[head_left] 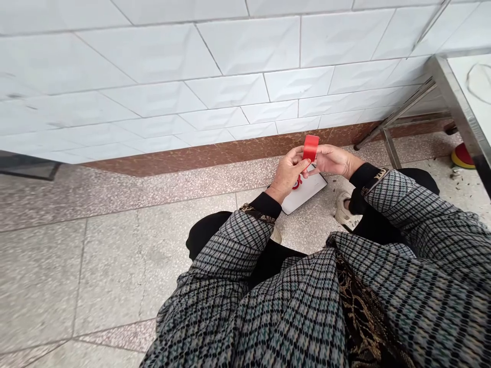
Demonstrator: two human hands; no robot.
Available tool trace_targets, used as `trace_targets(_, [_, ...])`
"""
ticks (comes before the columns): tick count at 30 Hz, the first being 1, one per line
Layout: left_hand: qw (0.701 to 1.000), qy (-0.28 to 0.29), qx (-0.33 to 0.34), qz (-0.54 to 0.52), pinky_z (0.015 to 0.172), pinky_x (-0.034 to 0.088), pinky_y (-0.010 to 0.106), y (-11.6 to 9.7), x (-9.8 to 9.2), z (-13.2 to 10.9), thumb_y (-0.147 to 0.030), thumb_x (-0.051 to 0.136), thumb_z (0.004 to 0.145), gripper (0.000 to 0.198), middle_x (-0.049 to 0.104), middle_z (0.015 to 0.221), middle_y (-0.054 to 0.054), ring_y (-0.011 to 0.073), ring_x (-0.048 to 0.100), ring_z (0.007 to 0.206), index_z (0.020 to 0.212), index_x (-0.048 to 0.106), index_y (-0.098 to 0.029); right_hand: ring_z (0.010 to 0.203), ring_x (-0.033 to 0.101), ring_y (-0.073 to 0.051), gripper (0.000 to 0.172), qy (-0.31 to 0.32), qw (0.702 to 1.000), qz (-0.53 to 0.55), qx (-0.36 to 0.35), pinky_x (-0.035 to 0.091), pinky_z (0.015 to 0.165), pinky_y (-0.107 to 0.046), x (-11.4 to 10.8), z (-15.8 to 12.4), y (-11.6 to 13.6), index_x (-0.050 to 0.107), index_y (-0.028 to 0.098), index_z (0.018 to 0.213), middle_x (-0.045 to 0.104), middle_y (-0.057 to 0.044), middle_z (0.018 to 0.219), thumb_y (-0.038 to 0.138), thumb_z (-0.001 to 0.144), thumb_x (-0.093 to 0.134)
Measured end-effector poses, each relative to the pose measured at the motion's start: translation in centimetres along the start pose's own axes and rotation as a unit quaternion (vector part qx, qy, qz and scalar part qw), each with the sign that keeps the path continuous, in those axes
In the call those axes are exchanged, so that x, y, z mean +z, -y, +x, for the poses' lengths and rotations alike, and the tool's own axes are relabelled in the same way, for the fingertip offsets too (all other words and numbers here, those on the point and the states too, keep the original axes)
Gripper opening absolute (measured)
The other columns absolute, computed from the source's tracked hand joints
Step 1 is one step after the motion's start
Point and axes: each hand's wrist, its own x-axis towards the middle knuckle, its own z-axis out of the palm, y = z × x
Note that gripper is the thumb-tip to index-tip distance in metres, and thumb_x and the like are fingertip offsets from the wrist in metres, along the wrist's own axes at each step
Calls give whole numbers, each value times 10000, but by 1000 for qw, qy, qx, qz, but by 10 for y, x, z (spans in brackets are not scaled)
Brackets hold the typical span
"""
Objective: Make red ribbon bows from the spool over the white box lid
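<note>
Hands pinch one red strip above the floor

Left hand (288,173) is closed, thumb and fingers gripping the lower edge of a single red strip (310,146); right hand (333,159) is curled round the same strip from the other side. The strip stands upright between them, held in the air in front of the tiled wall (230,76).

Count: two hands, one strip, one white card (309,193) on the floor (115,240) directly below the hands, with a red mark mostly hidden by the left hand. One pale shoe (345,209) shows clearly; a second is only a sliver under the left sleeve. One metal table (458,107) is cut off at the right edge, with one red and yellow object (463,156) beneath it, partly hidden. The strip may be tape or folded paper; the view is too small to tell
</note>
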Motion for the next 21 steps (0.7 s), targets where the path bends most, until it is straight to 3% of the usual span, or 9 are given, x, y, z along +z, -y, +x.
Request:
trace_targets(6, [999,1,-30,-31,599,497,270,-2,1,0,-315,860,913,378,638,640,-76,113,609,551,1242,714,-201,1008,785,-284,214,-21,999,-45,0,685,969,-546,1,-1,0,734,205,1104,842,-98,1025,330,938,781])
trace_targets(9, [997,-6,-67,-49,620,484,258,-10,-1,-1,-352,895,888,337,629,648,-67,101,593,571,1136,729,-193,1186,758,-291,417,-92,981,-151,-78,635,1096,-538,5,-6,7,740,263,1258,831,-76,1220,282,858,855])
trace_targets(12, [993,3,-102,-59,629,479,252,-16,-5,-3,-350,925,852,312,631,668,-56,91,577,584,1032,733,-183,1440,646,-312,595,-114,934,-287,-178,543,1231,-516,8,-10,15,731,311,1348,776,-61,1403,203,785,891])
trace_targets(16, [991,5,-123,-56,625,470,253,-21,-5,-7,-329,942,828,307,661,712,-35,84,556,588,995,736,-173,1390,651,-347,383,-108,874,-421,-218,484,1275,-540,10,-11,20,784,251,1136,791,-86,1292,165,774,873])
trace_targets(21, [992,-36,-105,-52,602,455,256,-24,-2,-6,-421,884,899,375,632,679,-52,106,571,570,1145,704,-203,1301,675,-353,337,-174,871,-401,-222,567,1182,-527,7,-8,23,760,235,1104,792,-75,1129,148,786,827])
